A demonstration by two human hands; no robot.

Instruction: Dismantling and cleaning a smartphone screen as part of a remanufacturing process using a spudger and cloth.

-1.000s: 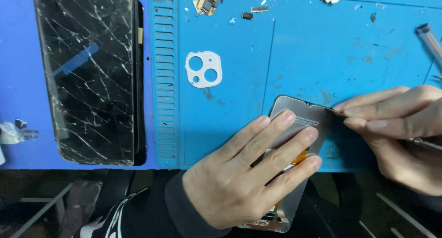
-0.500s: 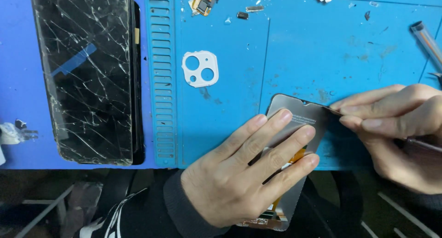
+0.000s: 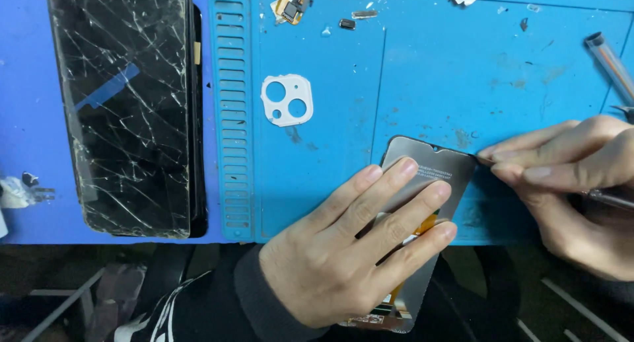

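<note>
At the near edge of the blue worktop, a grey phone screen panel is pinned flat under the spread fingers of the left hand, steadying it while the right hand, its grip pinching a thin metal tool, works the panel's upper corner. A cracked phone is set aside at the left.

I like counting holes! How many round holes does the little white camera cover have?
3. The white camera cover on the blue mat has one big hole upper left, one big hole at right, and a tiny hole lower left.
</note>
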